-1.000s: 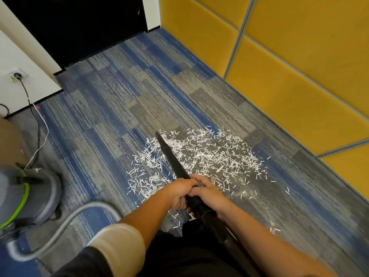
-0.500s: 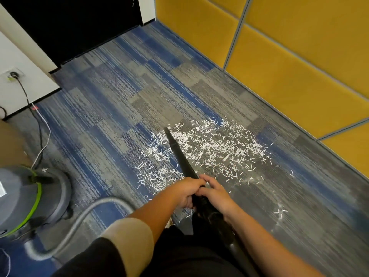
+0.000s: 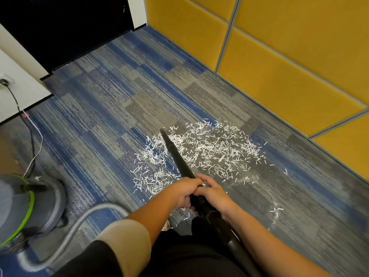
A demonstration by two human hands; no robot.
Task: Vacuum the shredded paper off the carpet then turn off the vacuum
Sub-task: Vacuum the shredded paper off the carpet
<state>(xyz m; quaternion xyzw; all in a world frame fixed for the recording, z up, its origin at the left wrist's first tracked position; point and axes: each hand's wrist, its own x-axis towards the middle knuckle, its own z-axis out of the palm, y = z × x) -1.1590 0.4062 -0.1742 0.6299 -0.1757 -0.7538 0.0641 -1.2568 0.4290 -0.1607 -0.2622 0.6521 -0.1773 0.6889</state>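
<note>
- Left hand (image 3: 184, 191) and right hand (image 3: 214, 194) both gripped the black nozzle tube (image 3: 175, 154), fingers curled round it, hands touching each other, left just ahead of right.
- Tube's long axis ran from the hands forward and slightly left; its tip sat low at the far-left edge of the shredded paper (image 3: 215, 148). Tip contact with the carpet (image 3: 111, 108) couldn't be told.
- Paper lay directly in front of the hands, split by the tube: a thin band on its left, the bulk on its right, toward the yellow wall panels (image 3: 279, 66).
- A few stray shreds (image 3: 276, 209) lay apart, off to the right of the right forearm.
- Judgement: most of the paper was uncollected, so the task was early; the coming sweep likely needed the tip swung right across the bulk, on the right hand's side.
- Vacuum canister (image 3: 24, 206) stood well apart on the left, joined by the grey hose (image 3: 79, 222); the left hand was nearer for switching off. Switch not visible.
</note>
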